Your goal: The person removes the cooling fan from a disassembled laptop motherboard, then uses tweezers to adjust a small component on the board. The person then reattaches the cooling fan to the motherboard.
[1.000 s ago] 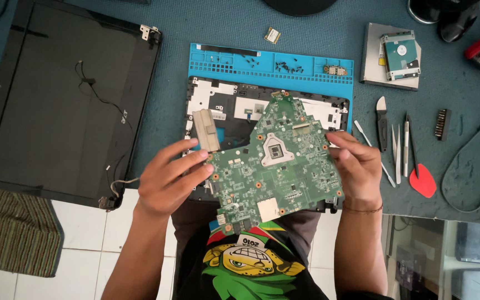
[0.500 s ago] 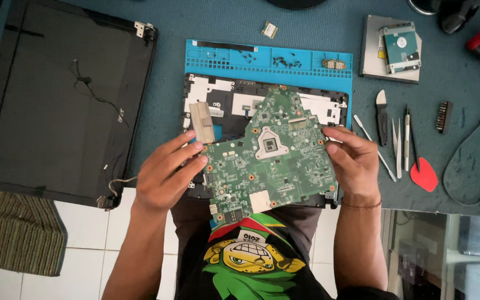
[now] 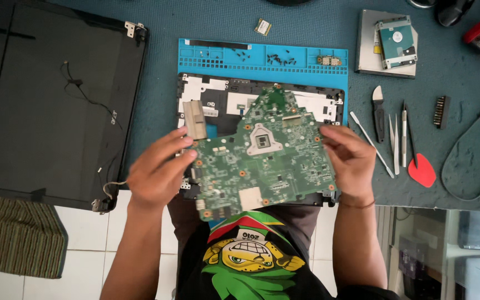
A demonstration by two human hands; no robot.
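Observation:
A green laptop motherboard (image 3: 262,158) with a square processor socket is held up over the open black laptop base (image 3: 223,97). My left hand (image 3: 159,169) grips its left edge, just below a copper-coloured heat sink (image 3: 195,119). My right hand (image 3: 351,158) grips its right edge. The base lies on a blue work mat (image 3: 262,55) on the teal table top.
A detached laptop lid (image 3: 51,105) with loose cables lies at the left. Small screws sit in the mat's trays. Right of the mat are a hard drive (image 3: 395,39) on an optical drive, tweezers, spudgers, a red pick (image 3: 422,169) and a black cable (image 3: 473,161).
The motherboard has shifted slightly in both hands, and the view has moved a little; the grip is the same.

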